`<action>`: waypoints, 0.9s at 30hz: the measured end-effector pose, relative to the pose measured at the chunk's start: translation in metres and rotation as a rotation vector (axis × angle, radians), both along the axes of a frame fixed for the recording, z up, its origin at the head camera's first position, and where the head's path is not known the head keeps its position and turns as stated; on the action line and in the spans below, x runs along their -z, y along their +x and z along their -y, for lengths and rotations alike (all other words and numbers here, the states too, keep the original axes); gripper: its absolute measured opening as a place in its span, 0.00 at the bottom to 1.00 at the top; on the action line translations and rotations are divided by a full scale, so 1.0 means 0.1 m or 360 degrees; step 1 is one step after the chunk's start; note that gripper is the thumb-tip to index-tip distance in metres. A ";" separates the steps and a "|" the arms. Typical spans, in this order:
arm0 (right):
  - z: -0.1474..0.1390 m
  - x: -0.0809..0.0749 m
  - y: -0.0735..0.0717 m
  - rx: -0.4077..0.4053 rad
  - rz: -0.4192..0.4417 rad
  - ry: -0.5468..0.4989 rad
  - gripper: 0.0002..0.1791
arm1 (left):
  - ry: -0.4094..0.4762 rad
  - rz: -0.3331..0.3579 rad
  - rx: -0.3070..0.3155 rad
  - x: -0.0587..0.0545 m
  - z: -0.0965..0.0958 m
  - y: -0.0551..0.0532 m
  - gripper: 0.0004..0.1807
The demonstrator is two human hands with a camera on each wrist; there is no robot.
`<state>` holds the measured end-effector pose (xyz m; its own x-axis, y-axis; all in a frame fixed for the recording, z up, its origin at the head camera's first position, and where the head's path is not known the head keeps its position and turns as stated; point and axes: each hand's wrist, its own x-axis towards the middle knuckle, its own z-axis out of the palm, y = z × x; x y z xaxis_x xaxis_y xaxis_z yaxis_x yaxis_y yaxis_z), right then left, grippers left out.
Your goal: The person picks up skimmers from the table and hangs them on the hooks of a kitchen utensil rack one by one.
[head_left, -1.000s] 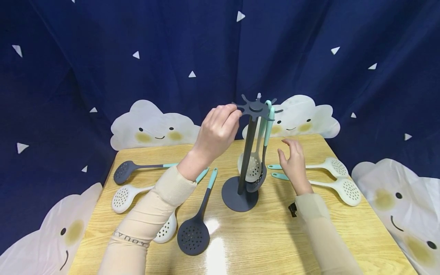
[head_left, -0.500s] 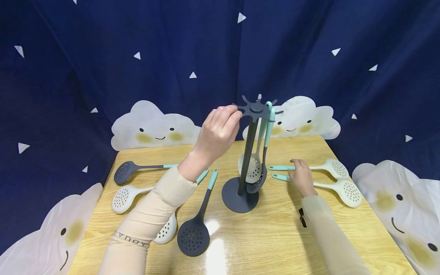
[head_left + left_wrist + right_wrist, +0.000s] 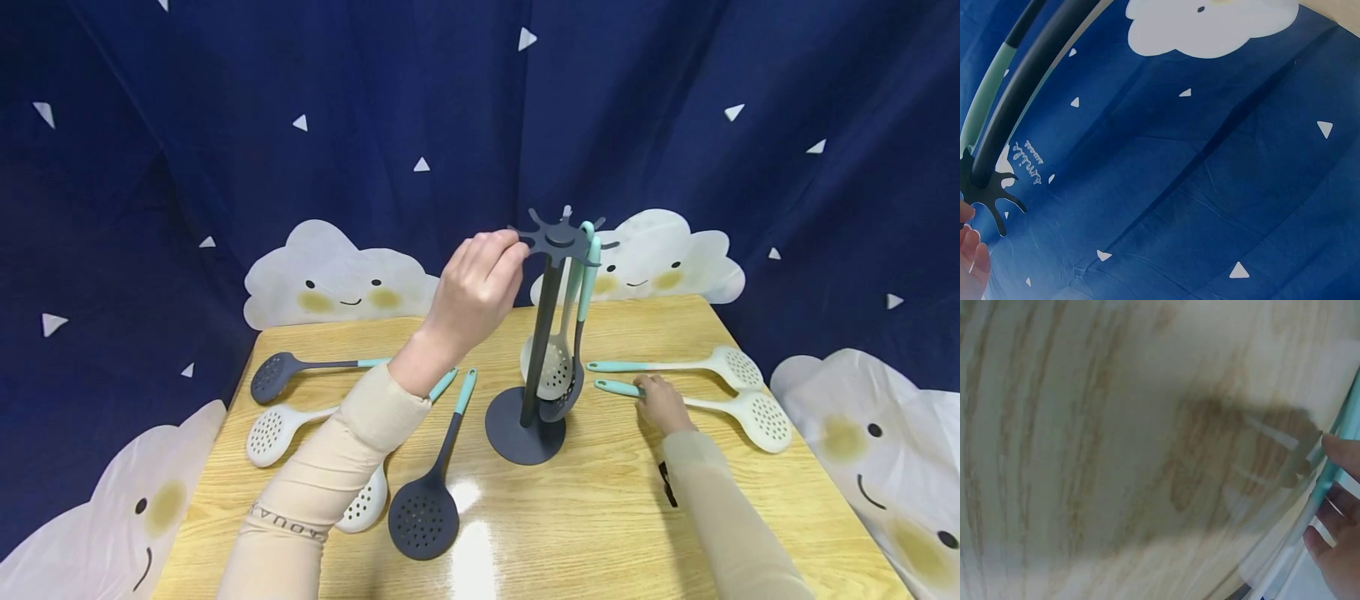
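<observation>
In the head view a dark utensil stand [image 3: 546, 317] rises from a round base, with spread hooks on top. My left hand [image 3: 480, 279] pinches one of its hooks; fingers [image 3: 971, 256] beside the hooks also show in the left wrist view. On the stand hang a dark slotted utensil [image 3: 576, 383] and a pale skimmer [image 3: 552, 367], both mint-handled. At the right, my right hand [image 3: 664, 407] grips the nearer white skimmer [image 3: 767, 422], which lies on the table. The right wrist view shows the thumb and fingers around its mint handle [image 3: 1329, 478].
Another white skimmer [image 3: 738, 368] lies just behind the held one. Left of the stand lie a dark skimmer [image 3: 423, 518], a second dark one [image 3: 273, 377] and white ones [image 3: 272, 433], partly behind the left arm. A blue curtain [image 3: 360, 108] hangs behind the wooden table [image 3: 570, 525].
My right hand has come down from above the two right-hand skimmers onto the nearer one's handle and taken hold of it. The left hand stays at the stand's hook.
</observation>
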<state>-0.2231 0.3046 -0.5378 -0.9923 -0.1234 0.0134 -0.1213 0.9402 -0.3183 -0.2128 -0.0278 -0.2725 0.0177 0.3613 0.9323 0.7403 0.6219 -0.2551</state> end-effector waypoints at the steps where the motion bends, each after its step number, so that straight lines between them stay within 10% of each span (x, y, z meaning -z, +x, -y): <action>1: 0.00 0.01 0.00 -0.0002 -0.0006 0.0013 0.21 | 0.0001 0.0000 0.0000 0.00 0.00 0.00 0.05; 11: 0.03 0.09 -0.01 0.0052 -0.0149 0.0097 0.14 | 0.0000 0.0007 0.0003 0.00 0.00 0.00 0.05; 27: 0.04 0.07 -0.02 0.0097 0.0003 0.0115 0.13 | 0.0007 0.0011 0.0001 0.01 0.00 0.00 0.05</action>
<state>-0.2248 0.3007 -0.5446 -0.9980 -0.0635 0.0048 -0.0627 0.9664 -0.2493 -0.2124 -0.0278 -0.2731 0.0118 0.3573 0.9339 0.7426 0.6224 -0.2475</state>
